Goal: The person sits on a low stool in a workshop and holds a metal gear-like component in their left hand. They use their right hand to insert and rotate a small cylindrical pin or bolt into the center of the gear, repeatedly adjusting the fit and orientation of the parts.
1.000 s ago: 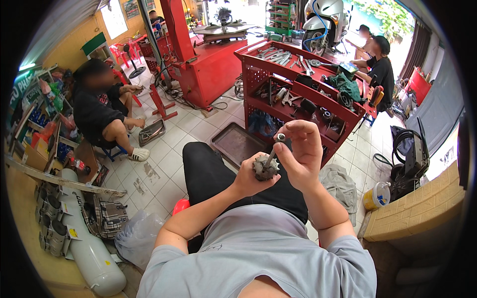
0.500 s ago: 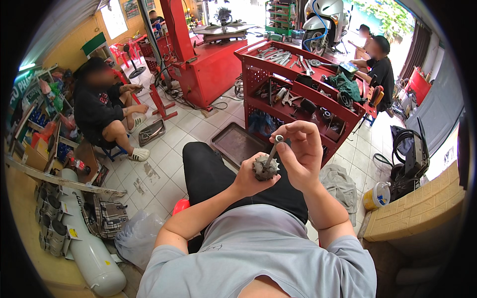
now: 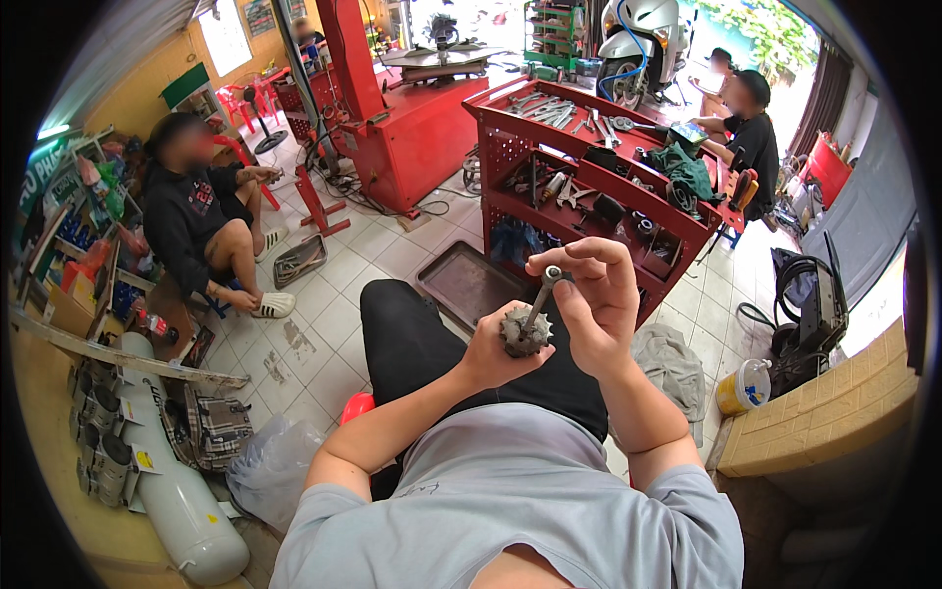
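In front of my lap, my left hand [image 3: 488, 358] is wrapped round a grey toothed metal part [image 3: 533, 336], its rough, notched face turned up. A slim metal rod [image 3: 539, 302] slants up and to the right from the middle of that part, ending in a round, hollow-looking head. My right hand [image 3: 596, 314] has its thumb and bent forefinger at the rod's head, the other fingers curled above it. Whether the rod is fixed in the toothed part or only set into it cannot be seen.
Ahead stands a red tool cart [image 3: 589, 152] holding wrenches and sockets, with a dark metal tray [image 3: 471, 280] on the floor before it. A person [image 3: 191, 211] sits at left; others sit at far right. A white bucket [image 3: 744, 386] stands at right.
My forefinger has shifted slightly at the rod's head; the toothed part stays nearly in place. The seated person at left has lowered one hand toward the shoe and leaned back a little.
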`<action>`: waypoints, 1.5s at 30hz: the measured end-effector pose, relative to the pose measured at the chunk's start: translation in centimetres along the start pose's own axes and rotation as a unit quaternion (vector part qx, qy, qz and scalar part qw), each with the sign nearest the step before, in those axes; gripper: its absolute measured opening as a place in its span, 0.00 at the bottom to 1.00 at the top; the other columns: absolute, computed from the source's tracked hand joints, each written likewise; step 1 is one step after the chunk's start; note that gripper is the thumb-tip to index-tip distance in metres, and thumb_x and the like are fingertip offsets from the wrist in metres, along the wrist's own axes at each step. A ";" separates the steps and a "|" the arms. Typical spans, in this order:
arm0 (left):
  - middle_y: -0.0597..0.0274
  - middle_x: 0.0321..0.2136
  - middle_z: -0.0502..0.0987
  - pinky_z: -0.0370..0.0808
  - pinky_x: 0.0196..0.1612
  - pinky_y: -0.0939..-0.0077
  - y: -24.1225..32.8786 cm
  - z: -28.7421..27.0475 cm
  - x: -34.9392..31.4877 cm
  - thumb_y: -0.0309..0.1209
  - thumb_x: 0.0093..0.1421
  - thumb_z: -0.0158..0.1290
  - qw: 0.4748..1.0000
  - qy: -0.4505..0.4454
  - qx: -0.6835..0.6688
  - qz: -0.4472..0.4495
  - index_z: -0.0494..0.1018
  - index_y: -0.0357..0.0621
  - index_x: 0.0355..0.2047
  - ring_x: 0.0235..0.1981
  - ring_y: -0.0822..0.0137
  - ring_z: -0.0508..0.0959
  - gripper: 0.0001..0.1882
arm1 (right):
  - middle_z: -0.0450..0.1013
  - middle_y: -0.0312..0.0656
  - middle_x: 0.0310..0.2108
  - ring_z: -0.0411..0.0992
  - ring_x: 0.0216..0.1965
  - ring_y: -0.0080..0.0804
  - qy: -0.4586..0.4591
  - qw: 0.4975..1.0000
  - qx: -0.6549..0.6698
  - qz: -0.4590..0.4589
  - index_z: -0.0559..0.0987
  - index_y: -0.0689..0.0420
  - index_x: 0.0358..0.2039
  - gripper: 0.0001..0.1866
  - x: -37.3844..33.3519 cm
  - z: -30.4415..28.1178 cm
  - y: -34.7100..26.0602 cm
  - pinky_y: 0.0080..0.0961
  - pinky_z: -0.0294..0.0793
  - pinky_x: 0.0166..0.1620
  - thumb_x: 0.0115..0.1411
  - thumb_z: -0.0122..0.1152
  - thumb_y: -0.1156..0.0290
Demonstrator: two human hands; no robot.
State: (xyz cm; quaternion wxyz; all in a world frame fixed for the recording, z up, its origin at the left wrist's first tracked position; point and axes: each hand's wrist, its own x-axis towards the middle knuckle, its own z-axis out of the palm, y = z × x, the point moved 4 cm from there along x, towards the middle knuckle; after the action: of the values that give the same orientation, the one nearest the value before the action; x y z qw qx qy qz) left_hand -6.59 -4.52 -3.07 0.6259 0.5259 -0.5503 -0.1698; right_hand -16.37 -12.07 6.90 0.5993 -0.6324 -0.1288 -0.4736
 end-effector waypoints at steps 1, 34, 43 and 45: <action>0.66 0.22 0.75 0.73 0.32 0.76 0.2 0.0 0.0 0.27 0.46 0.65 1.000 0.002 0.010 0.009 0.69 0.42 0.31 0.24 0.74 0.74 0.16 | 0.70 0.40 0.40 0.69 0.44 0.26 0.006 1.000 0.003 0.001 0.67 0.61 0.49 0.22 0.0 0.0 -0.1 0.23 0.66 0.47 0.54 0.59 0.86; 0.66 0.23 0.74 0.73 0.33 0.76 -0.1 0.0 -0.1 0.27 0.46 0.65 1.000 -0.008 0.004 -0.002 0.69 0.42 0.32 0.24 0.75 0.73 0.16 | 0.67 0.38 0.42 0.67 0.43 0.25 -0.017 0.998 -0.060 -0.009 0.68 0.62 0.50 0.22 -0.3 -0.5 0.4 0.23 0.64 0.48 0.55 0.61 0.80; 0.66 0.23 0.75 0.73 0.33 0.76 0.1 0.1 0.0 0.27 0.46 0.65 1.000 -0.003 0.004 0.014 0.69 0.41 0.33 0.24 0.74 0.74 0.17 | 0.67 0.38 0.40 0.67 0.42 0.24 -0.026 0.998 -0.059 -0.008 0.69 0.63 0.49 0.21 -0.3 -0.3 0.1 0.22 0.64 0.48 0.55 0.61 0.81; 0.66 0.23 0.75 0.73 0.33 0.76 0.1 0.0 0.0 0.27 0.46 0.65 1.000 -0.005 0.012 0.016 0.69 0.41 0.33 0.24 0.73 0.74 0.17 | 0.67 0.38 0.40 0.66 0.41 0.24 -0.024 0.998 -0.054 -0.005 0.69 0.63 0.49 0.20 -0.3 -0.4 0.1 0.22 0.64 0.48 0.55 0.60 0.81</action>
State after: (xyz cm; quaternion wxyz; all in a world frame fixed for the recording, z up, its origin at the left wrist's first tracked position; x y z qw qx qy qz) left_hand -6.62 -4.49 -2.95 0.6191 0.5240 -0.5638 -0.1560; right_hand -16.58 -12.31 6.54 0.5583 -0.6745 -0.1206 -0.4678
